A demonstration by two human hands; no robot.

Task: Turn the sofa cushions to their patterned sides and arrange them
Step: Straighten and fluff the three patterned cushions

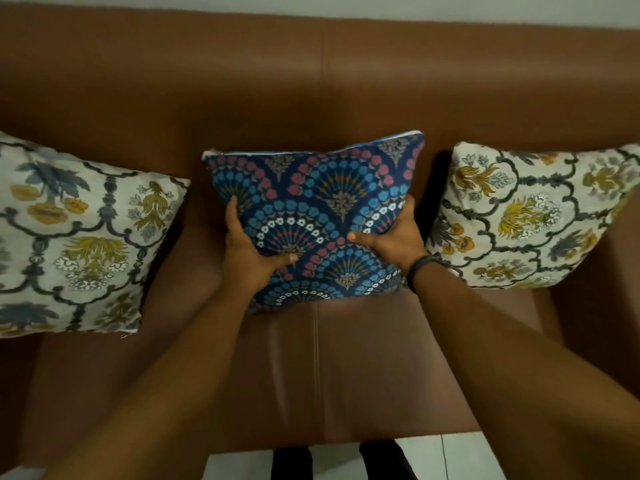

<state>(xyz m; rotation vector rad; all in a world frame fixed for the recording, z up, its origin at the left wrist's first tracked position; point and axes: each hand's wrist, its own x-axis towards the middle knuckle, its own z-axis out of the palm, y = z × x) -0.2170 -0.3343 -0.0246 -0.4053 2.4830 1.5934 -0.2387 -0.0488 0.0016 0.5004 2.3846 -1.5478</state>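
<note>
A blue cushion (318, 195) with a fan and flower pattern stands against the backrest in the middle of the brown sofa (346, 358), patterned side facing me. My left hand (247, 251) grips its left edge, thumb on the front. My right hand (391, 237) grips its right edge the same way; a dark band circles that wrist. A cream floral cushion (79, 237) leans at the left end, pattern showing. Another cream floral cushion (530, 213) leans at the right end, pattern showing.
The sofa's backrest (311, 81) runs across the top, with a pale wall above it. Armrests close in on both sides. White floor tiles (450, 455) and my dark trouser legs show at the bottom edge.
</note>
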